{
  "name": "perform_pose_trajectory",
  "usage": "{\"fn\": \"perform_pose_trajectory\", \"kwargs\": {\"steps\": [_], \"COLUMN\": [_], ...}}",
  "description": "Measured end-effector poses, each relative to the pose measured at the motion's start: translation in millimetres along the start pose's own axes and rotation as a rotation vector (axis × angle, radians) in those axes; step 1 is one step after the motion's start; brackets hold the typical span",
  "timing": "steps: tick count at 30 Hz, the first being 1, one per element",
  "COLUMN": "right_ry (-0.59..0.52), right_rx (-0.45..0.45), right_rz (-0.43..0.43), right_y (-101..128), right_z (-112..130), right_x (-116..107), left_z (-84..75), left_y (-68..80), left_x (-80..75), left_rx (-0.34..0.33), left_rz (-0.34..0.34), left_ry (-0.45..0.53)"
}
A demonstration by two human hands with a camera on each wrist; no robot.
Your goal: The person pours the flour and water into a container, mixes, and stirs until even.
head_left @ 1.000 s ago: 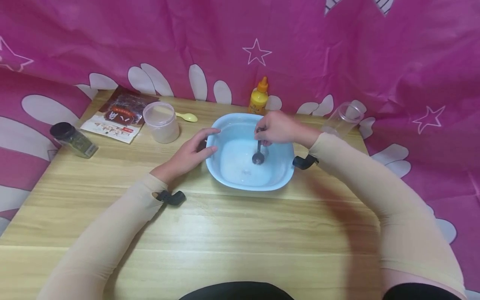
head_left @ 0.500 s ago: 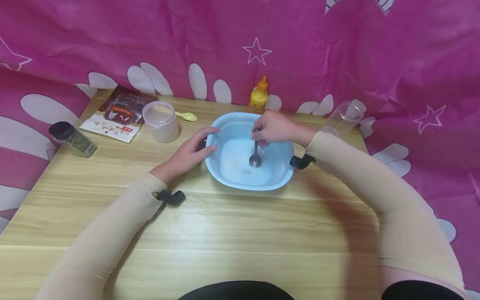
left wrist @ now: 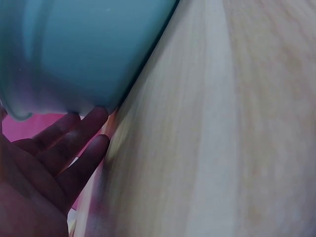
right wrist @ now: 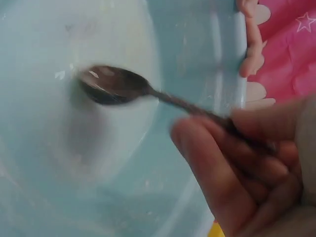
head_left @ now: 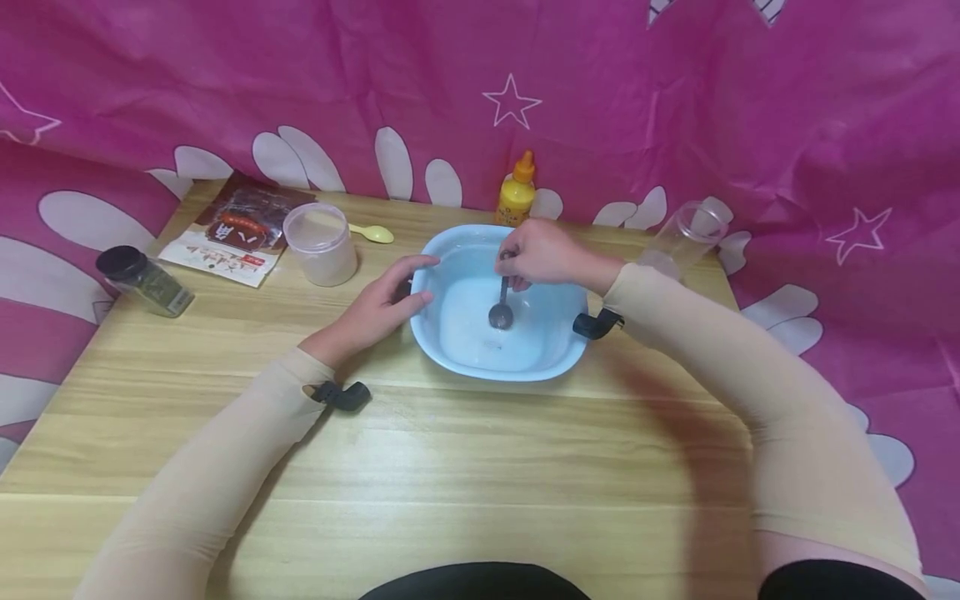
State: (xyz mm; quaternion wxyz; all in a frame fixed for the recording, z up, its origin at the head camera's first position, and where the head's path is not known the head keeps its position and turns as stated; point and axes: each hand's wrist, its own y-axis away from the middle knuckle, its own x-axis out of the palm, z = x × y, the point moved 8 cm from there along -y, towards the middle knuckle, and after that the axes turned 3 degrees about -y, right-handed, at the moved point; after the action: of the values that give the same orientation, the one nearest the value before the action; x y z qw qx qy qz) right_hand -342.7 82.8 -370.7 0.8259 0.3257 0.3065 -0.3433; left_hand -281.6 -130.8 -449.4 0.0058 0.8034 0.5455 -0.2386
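Right hand (head_left: 542,252) pinches the dark metal spoon (head_left: 501,310) — bowl end down, below it; left hand (head_left: 382,307), fingers relaxed, steadies the light-blue plastic basin (head_left: 450,258).

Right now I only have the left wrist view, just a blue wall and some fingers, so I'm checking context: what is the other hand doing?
Observer: The right hand holds a dark metal spoon by its handle, with the spoon's bowl down inside the blue basin.
Operator: Is anything in the basin?
Observer: Yes, a shallow layer of white liquid covers its bottom, and the spoon sits in it.
Operator: Where exactly is my left hand on it?
Observer: The left hand rests against the basin's left outer wall, thumb at the rim.
Operator: What stands behind the basin?
Observer: A yellow squeeze bottle stands just beyond the far rim.
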Motion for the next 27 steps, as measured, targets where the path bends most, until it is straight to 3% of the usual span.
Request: {"fn": "perform_pose_trajectory", "kwargs": {"steps": [5,7,9,13,15,18,21,24,27], "right_ry": [-0.031,-0.063,-0.072,-0.069,-0.040,0.052,0.095,0.028,-0.054], "right_rx": [-0.114,-0.146,-0.152,-0.076,-0.029,0.012,-0.029,-0.085,-0.095], "right_rz": [0.190,0.179,0.106,-0.071,-0.117,-0.091,0.018,0.110,0.089], "right_y": [6.6,5.5,1.5,-5.9,-5.3,-0.2,5.3,5.8,1.5], "right_z": [16.2,22.7,24.5,13.9,7.7,5.8,16.4,27.9,31.1], "right_x": [27.0,30.7,26.4,5.9,-2.2,-3.5,9.6,25.5,29.1], "left_z": [-1.8,-2.0,-1.4,-1.1,-0.7,-0.4,-0.4,-0.5,-1.5], "left_y": [-0.5,-0.5,-0.7,-0.9,-1.0,-1.4,-1.3,-0.7,-0.1], "left_x": [0.0,-0.3,-0.3,0.2,0.8,1.2,0.8,0.0,0.8], "left_rx": [0.009,0.011,0.011,0.007,0.003,-0.002,-0.005,-0.005,-0.002], "left_rz": [0.006,0.005,0.005,0.006,0.008,0.011,0.010,0.005,0.008], "left_ry": [0.000,-0.003,-0.007,-0.011,-0.005,-0.002,-0.001,-0.005,0.003]}}
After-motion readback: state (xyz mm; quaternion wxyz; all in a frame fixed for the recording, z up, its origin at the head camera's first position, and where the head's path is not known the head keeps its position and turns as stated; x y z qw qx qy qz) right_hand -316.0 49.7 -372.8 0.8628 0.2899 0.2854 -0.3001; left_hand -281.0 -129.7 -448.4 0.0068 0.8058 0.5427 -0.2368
